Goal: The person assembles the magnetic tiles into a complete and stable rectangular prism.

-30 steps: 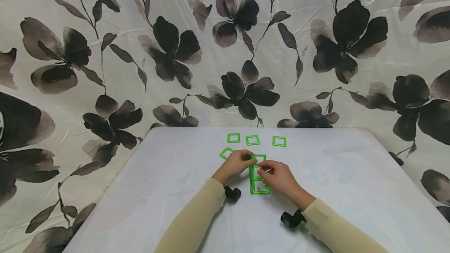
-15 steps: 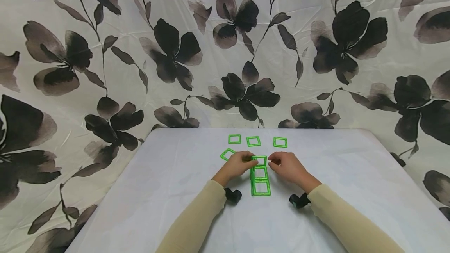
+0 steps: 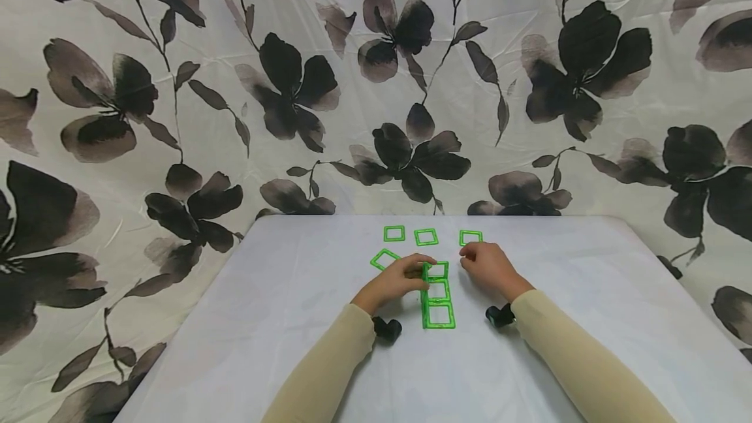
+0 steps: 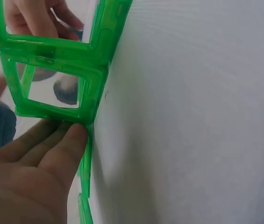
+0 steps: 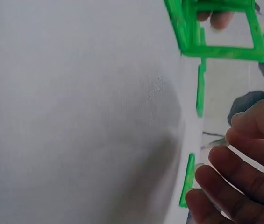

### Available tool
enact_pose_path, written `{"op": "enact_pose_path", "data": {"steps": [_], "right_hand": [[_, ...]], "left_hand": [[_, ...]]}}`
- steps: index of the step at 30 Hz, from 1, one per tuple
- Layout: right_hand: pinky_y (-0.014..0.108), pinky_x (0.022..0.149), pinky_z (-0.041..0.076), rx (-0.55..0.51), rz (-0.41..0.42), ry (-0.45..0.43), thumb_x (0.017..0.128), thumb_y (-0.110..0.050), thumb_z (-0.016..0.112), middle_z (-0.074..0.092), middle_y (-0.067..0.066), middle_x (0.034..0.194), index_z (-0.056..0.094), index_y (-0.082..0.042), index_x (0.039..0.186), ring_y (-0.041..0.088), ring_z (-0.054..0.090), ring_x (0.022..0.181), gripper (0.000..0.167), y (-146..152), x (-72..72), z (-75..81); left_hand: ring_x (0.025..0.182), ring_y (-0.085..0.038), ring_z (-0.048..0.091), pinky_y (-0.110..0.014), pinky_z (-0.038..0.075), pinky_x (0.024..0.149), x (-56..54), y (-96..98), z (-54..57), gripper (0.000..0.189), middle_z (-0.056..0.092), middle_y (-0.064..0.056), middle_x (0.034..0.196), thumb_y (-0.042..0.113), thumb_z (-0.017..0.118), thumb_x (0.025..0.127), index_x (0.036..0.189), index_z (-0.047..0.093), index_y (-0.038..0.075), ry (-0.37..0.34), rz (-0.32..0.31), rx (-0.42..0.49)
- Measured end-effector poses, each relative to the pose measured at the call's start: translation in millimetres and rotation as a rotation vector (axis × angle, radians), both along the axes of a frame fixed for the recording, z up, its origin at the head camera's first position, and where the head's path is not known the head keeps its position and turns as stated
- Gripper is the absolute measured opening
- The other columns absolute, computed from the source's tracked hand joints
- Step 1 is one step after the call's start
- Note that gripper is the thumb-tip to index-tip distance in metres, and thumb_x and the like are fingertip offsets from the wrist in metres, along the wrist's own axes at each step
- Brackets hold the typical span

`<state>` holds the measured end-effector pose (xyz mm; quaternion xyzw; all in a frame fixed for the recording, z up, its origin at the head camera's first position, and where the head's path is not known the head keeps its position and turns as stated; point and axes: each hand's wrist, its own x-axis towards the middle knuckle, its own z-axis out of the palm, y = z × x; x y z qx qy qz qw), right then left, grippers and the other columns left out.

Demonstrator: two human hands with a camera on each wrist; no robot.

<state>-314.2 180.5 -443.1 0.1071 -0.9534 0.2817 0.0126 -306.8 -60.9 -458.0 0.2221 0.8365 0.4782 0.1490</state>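
Fingers of the left hand (image 3: 392, 284) bracket the far end of the translucent green plastic assembly of square frames (image 3: 440, 303), flat row plus upright side; tips touch it, can't tell if pinching. Fingers of the right hand (image 3: 492, 271) are loosely bent, holding nothing; the loose green plastic square frame (image 3: 470, 232) lies just beyond their tips, contact unclear. Step looks like picking that up. Best: light left pressure so the upright side doesn't fold, right fingertip under one edge, lift by opposite rims. Versus half a second ago: right hand has left the assembly's side and gone farther out; left thumb shifted nearer. Three other loose frames (image 3: 427, 243), beyond the left fingers on the white tabletop (image 3: 546, 266), look unmoved.
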Motion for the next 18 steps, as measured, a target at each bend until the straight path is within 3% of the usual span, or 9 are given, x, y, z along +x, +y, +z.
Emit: {"op": "enact_pose_path", "data": {"steps": [3, 7, 11, 18], "right_hand": [[0.045, 0.086, 0.051, 0.015, -0.016, -0.003, 0.093, -0.018, 0.059, 0.069, 0.013, 0.107, 0.069, -0.003, 0.113, 0.027, 0.062, 0.097, 0.026, 2, -6.0, -1.7], [0.051, 0.098, 0.046, 0.029, -0.056, -0.034, 0.094, -0.017, 0.057, 0.066, 0.016, 0.121, 0.066, -0.003, 0.117, 0.035, 0.058, 0.116, 0.028, 5, -11.8, -2.1], [0.054, 0.108, 0.038, 0.031, -0.084, -0.067, 0.094, -0.016, 0.056, 0.060, 0.018, 0.131, 0.065, -0.003, 0.119, 0.038, 0.049, 0.129, 0.030, 7, -18.6, -2.0], [0.055, 0.111, 0.033, 0.064, -0.094, -0.095, 0.094, -0.016, 0.055, 0.053, 0.020, 0.139, 0.062, -0.004, 0.124, 0.040, 0.043, 0.134, 0.033, 6, -28.6, -4.0]], "left_hand": [[0.121, -0.014, 0.054, -0.041, 0.039, 0.107, 0.5, -2.0, -0.5, 0.033, 0.062, 0.006, 0.127, 0.017, 0.068, 0.083, 0.115, 0.070, 0.025, 0.011, -0.047, 0.026], [0.117, -0.011, 0.052, -0.040, 0.038, 0.104, 1.8, -3.0, 0.2, 0.024, 0.065, 0.003, 0.123, 0.016, 0.066, 0.082, 0.102, 0.075, 0.023, -0.009, -0.070, 0.030], [0.116, -0.012, 0.052, -0.039, 0.038, 0.103, 2.4, -2.9, 1.5, 0.020, 0.065, 0.000, 0.123, 0.014, 0.065, 0.083, 0.099, 0.076, 0.021, -0.013, -0.094, 0.039], [0.110, -0.011, 0.054, -0.036, 0.041, 0.097, 2.5, -1.4, 2.9, 0.015, 0.066, -0.001, 0.118, 0.013, 0.067, 0.085, 0.097, 0.075, 0.017, 0.007, -0.106, 0.029]]}}
